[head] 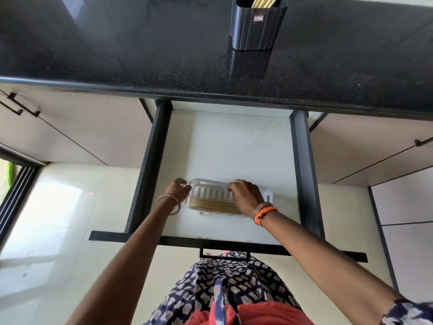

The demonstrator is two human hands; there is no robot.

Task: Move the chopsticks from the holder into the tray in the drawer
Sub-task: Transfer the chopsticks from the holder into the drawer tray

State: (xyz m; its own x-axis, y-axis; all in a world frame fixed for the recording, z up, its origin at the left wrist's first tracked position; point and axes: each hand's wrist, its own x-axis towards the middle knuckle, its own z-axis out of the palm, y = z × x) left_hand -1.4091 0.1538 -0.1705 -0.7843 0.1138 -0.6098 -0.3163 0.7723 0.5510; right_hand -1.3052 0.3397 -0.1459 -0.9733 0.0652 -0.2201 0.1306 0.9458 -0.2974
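Several pale wooden chopsticks (212,204) lie flat and side by side in the near part of a white slotted tray (210,190), just below the centre of the frame. The tray rests on the white floor of the open drawer (229,146), toward its front. More chopsticks (263,1) stand upright in the dark ribbed holder (256,26) on the black speckled countertop (117,55) at the top of the frame, right of centre.

The left hand (178,189) is at the tray's left end, fingers curled against its corner. The right hand (246,194) lies over the tray's right half, fingers bent onto the far rim. Whether either hand actually grips the tray cannot be determined. Neither hand holds a chopstick. The hands are apart, one at each end of the tray.

Bangles (169,204) circle the left wrist; an orange band (264,212) circles the right. Dark rails frame the drawer. Pale cabinet fronts (82,127) flank it, and a patterned garment (225,289) fills the bottom centre.
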